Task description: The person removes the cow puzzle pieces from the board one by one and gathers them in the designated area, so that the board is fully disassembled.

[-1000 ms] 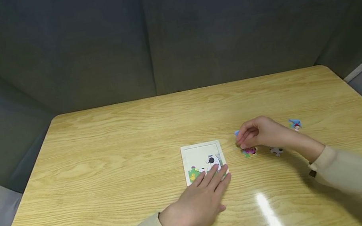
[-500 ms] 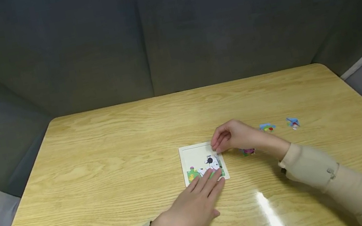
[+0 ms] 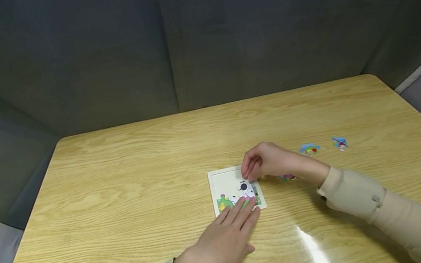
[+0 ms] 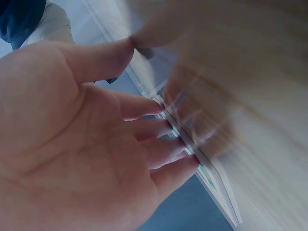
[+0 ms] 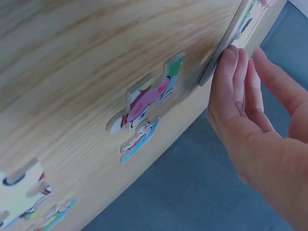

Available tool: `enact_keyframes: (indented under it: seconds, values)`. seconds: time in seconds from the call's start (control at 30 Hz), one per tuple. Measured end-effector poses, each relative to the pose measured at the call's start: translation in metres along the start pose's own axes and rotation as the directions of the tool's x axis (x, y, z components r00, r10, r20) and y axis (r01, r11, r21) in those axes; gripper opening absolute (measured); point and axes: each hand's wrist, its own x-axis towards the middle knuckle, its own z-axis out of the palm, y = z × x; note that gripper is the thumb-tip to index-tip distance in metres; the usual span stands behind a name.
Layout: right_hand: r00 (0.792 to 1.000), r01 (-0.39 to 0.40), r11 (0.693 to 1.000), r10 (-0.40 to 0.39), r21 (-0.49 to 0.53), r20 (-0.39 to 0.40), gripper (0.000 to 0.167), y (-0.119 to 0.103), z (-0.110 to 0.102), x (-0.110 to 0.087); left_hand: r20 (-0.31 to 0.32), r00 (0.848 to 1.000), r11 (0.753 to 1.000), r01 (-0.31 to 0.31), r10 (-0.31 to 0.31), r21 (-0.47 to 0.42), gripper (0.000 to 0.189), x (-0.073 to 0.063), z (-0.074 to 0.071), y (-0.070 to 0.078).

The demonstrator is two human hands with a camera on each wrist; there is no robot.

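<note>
My left hand [image 3: 214, 250] lies with straight fingers across the near edge of a white puzzle tray [image 3: 213, 192]. Fitted along the tray's near side are picture pieces, among them a green piece [image 3: 224, 202] and a white piece with a black patch [image 3: 248, 189]. At the far right corner of the tray, my right hand [image 3: 268, 159] pinches a puzzle piece, which its fingers mostly hide. In the right wrist view, that hand's fingertips [image 5: 232, 54] are right at the tray's rim.
Loose on the wooden tabletop [image 3: 125, 174] right of the tray are several pieces: a pink one [image 3: 288, 178] partly behind my right hand, a blue one with red [image 3: 309, 149], and another blue one [image 3: 340, 143]. A white piece [image 5: 21, 192] shows in the right wrist view.
My right hand has moved left from the loose pieces to the tray's far right corner, and the blue-edged piece under its fingers has left the table. The left hand stays on the tray.
</note>
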Motion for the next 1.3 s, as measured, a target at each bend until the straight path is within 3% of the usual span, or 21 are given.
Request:
enact_keyframes:
  seconds: [0.27, 0.57, 1.3]
  values:
    - [1.0, -0.03, 0.999, 0.03, 0.019, 0.004, 0.011, -0.002, -0.001, 0.0, 0.005, 1.0, 1.0, 0.002, -0.002, -0.012, 0.068, 0.0, 0.0, 0.0]
    - [1.0, 0.008, 1.0, -0.008, 0.008, 0.026, 0.011, -0.004, 0.0, 0.001, -0.005, 1.0, 1.0, 0.01, -0.01, -0.001, 0.068, 0.0, -0.001, 0.001]
    - [1.0, -0.001, 0.999, 0.001, -0.042, 0.016, 0.014, -0.001, 0.009, 0.001, -0.014, 1.0, 1.0, 0.011, -0.011, 0.014, 0.067, 0.001, 0.002, 0.001]
